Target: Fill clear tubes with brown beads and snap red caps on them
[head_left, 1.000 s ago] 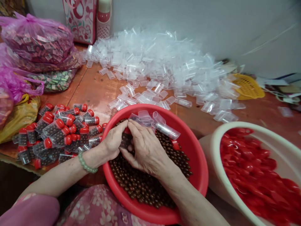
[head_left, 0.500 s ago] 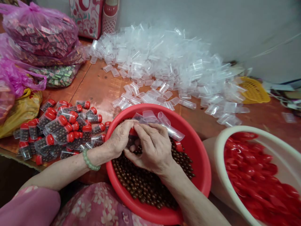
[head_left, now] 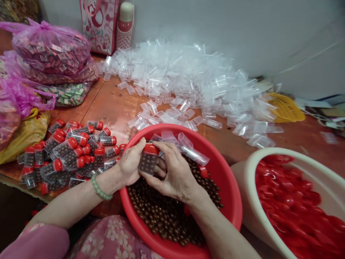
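Red is the cap on the small clear box, which sits between the two hands in the head view. Its cap end points away from the body, and its bottom end points back toward it. So its long side runs near to far, with the top leaning just a bit to the right. I cannot tell how much it stands up or lies back. One wide side faces the eye, and dark balls show through it.

Both hands touch the box, so neither is nearer. The left hand holds its left side. The right hand curls around its right side, with a finger by the cap and the thumb low down.

The box is over the red tub, above the brown balls. Clear tubes lie in the tub, just past the right hand. Capped boxes lie on the worktop, off to the left, nearer the left hand. The white tub of red caps is nearer the right hand.
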`<state>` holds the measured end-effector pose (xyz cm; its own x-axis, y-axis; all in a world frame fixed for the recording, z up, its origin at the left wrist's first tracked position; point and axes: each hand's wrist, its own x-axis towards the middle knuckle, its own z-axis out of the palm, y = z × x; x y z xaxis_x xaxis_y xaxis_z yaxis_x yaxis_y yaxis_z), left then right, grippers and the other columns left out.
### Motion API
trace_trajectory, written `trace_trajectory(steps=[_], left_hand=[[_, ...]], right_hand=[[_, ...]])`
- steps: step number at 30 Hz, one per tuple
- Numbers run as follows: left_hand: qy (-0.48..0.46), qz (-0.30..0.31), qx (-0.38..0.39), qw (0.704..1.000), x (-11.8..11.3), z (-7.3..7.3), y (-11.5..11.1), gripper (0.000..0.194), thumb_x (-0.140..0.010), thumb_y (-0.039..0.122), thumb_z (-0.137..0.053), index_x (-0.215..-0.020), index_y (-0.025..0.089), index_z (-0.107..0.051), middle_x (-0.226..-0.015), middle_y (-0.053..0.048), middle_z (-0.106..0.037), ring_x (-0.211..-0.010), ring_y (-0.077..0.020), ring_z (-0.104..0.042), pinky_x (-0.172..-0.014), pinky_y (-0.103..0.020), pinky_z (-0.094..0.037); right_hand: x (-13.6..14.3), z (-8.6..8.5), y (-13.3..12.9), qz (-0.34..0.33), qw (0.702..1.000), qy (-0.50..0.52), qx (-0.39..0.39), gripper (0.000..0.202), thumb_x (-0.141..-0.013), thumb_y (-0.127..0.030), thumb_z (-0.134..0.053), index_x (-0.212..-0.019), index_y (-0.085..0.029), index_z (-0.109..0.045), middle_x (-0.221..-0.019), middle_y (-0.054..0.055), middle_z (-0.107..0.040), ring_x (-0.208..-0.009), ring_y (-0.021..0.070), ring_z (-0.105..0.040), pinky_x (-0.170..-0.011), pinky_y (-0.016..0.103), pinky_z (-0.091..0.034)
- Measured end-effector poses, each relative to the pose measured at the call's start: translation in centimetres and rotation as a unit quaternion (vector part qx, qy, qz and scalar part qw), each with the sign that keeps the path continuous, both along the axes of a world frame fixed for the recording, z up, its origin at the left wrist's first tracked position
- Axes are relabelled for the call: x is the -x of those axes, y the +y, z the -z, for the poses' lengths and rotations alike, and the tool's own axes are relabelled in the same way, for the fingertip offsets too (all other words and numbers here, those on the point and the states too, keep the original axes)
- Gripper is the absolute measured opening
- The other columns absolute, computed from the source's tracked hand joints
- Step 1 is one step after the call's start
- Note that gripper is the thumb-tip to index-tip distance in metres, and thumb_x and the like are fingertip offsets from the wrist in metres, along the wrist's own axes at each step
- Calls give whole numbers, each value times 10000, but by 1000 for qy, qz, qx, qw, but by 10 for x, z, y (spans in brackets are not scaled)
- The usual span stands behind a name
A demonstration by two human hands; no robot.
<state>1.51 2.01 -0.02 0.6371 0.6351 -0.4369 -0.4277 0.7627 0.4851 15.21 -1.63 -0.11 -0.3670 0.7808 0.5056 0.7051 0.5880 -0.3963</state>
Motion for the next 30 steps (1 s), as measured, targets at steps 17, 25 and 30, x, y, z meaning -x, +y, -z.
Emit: trace_trajectory(steps=[17, 25, 30], left_hand=[[50, 32, -3, 998, -4, 0, -3, 403, -879, 407, -290, -649, 166, -516, -419, 4, -498, -307, -100, -442, -347, -196, -368], [120, 45, -150, 980, -5, -4, -5, 370, -922, 419, -356, -876, 138, -592, -439, 27, -504, -333, -89, -431, -344, -169, -346], [122, 42, -122, 984, -7, -3, -4, 672, -945, 617, -203, -843, 116, -639, -398, 25, -459, -308, -74, -390, -329, -163, -315]], right_hand=[[-4, -6, 0, -9, 983, 74, 165, 639, -695, -321, -761, -1236, -180, -451, -908, 77, -675, -810, 242, -687, -685, 385, -574], [-6, -18, 5, -53, 772, 459, 437, 207, -833, -333, -690, -882, -232, -516, -618, -52, -691, -504, 191, -701, -536, 334, -601], [12, -14, -1, 29, 730, 550, 405, 228, -763, -314, -758, -811, -208, -562, -777, -26, -733, -439, 149, -663, -442, 306, -601]])
